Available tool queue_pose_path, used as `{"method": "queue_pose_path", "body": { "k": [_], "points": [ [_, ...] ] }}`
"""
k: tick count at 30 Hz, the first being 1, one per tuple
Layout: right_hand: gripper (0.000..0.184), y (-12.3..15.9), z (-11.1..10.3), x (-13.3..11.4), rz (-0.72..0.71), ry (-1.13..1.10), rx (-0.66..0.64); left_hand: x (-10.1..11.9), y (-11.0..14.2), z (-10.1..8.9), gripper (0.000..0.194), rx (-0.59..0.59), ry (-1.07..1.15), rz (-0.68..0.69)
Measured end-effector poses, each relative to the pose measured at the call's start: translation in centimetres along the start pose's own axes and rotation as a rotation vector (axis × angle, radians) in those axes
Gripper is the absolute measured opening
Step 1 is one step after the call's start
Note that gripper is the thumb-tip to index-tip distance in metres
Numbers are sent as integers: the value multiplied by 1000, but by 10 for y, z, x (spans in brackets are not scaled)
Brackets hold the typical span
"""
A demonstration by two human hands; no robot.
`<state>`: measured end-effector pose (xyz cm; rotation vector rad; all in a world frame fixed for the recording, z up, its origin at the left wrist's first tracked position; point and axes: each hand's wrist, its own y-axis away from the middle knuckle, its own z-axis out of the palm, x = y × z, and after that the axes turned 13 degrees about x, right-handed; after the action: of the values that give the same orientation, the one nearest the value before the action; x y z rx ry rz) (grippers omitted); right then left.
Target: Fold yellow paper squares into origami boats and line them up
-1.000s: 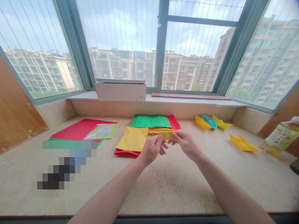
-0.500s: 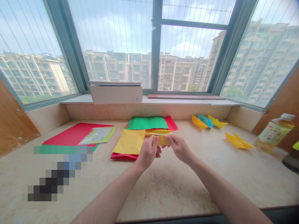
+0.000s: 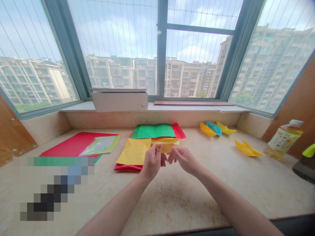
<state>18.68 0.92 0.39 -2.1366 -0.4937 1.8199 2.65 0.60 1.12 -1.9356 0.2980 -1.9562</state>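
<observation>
A small folded yellow paper (image 3: 166, 148) is stretched between my two hands above the counter. My left hand (image 3: 154, 160) pinches its left end, thumb on top and fingers curled beneath. At the right end, my right hand (image 3: 183, 158) grips the paper between thumb and fingers. Just left of my left hand lies a creased yellow sheet (image 3: 135, 151) on top of red paper (image 3: 128, 167). Behind my hands are more folded yellow papers (image 3: 169, 140) and a creased green sheet (image 3: 155, 130), with red paper (image 3: 179, 130) showing past its right edge.
Folded paper boats, yellow (image 3: 248, 149) and blue (image 3: 213, 128), stand at the right. A drink bottle (image 3: 284, 139) and a dark object (image 3: 305, 167) are farther right. Red sheets (image 3: 69, 144) with a clear packet (image 3: 100, 145) lie left. A white box (image 3: 120, 100) sits on the sill.
My right hand's fingers have shifted slightly along the folded yellow paper's right end, and its wrist has turned a little. The whole view has moved slightly.
</observation>
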Motion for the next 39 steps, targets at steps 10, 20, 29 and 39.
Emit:
{"method": "queue_pose_path", "body": {
  "k": [10,20,29,39],
  "points": [
    [46,-3,-9,1,-159,141,220,-5,-7,-1,33,-177,-13,-9],
    [35,2,-5,-3,-342,169,131,-19,1,2,34,-354,-145,63],
    [44,6,3,0,-190,105,152,-7,3,3,34,-331,-164,108],
    [45,6,6,-10,-101,-65,197,-7,2,2,33,-344,-210,121]
  ]
}}
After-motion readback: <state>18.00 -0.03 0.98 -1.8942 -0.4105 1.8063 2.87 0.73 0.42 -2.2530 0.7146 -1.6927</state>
